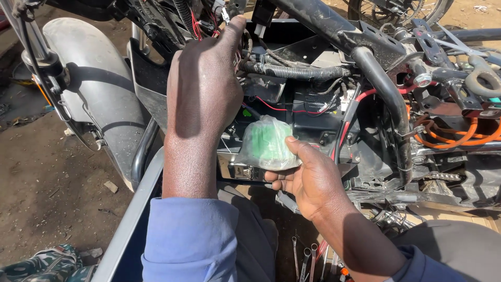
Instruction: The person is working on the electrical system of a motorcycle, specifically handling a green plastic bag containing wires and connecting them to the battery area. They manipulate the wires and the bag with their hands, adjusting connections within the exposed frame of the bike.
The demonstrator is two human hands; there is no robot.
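My right hand [308,180] pinches a small clear plastic bag [266,143] of green parts, held just in front of the black battery [313,107]. My left hand [203,89] reaches up, fingers buried in the wiring bundle [245,49]; I cannot tell whether they grip anything.

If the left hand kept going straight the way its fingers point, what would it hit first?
Most likely the bundle of red and black wires under the frame tube: the left hand points up into them, fingertips already at or among them. Depth is hard to judge.
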